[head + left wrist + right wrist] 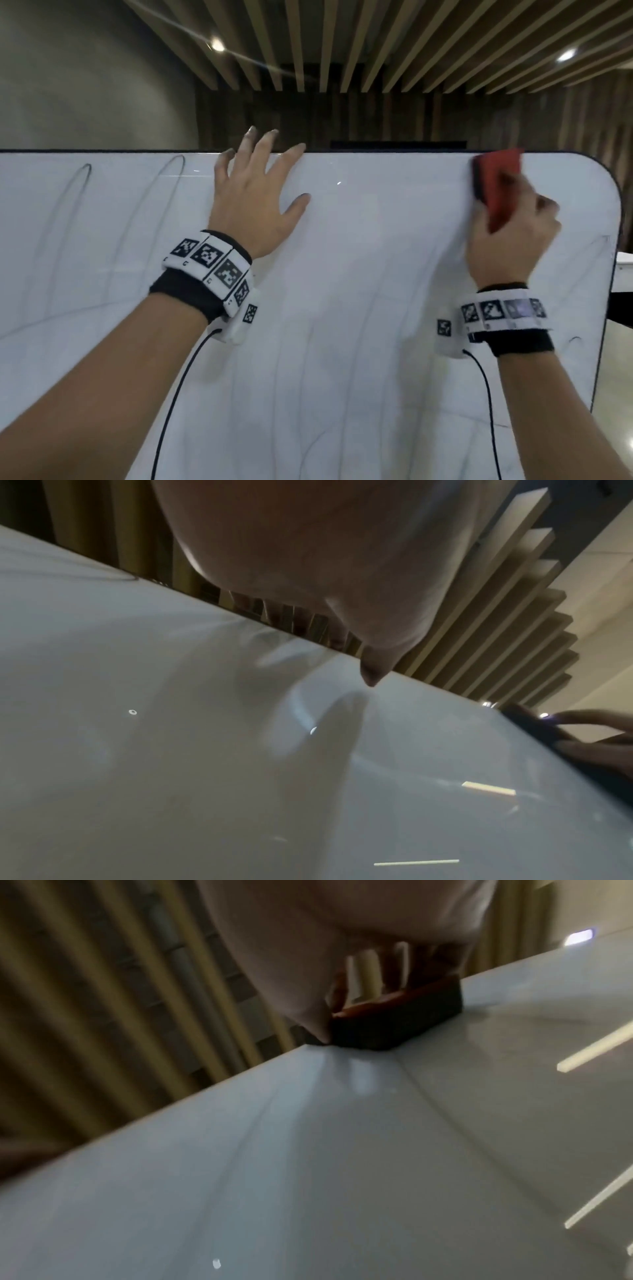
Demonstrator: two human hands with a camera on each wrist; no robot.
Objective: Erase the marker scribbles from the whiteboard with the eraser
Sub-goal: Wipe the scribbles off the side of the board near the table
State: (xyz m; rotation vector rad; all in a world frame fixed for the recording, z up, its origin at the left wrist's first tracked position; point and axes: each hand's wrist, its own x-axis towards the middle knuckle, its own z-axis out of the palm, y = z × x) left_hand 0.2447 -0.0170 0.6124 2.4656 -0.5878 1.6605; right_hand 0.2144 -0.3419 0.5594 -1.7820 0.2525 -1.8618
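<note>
Nearest the viewer, two bare forearms reach up over the whiteboard (359, 308), each wrist wrapped in a black band and a white cuff of square black-and-white markers (212, 260), with a thin black cable (178, 394) trailing back from each cuff. The board's white surface fills the near and middle ground; faint grey smears and thin streaks run across it, and on the left two dark looping marker scribbles (82, 174) rise toward the far edge. Farther on, the left hand (253, 198) lies flat on the board with its fingers straight and spread, holding nothing; the fingertips, darkened with smudges, reach past the board's far edge. To the right, close to the board's rounded far right corner, the right hand (513, 240) curls its fingers around the red eraser (496, 185), whose dark pad faces the board; in the right wrist view the eraser (394, 1018) sits against the surface right at the far edge, with the thumb at its near end and the fingers arched over its back. Beyond the board, dark slatted wall panels (342, 113) stand under a ceiling of pale wooden beams (376, 44) with two bright round lights (217, 44).
</note>
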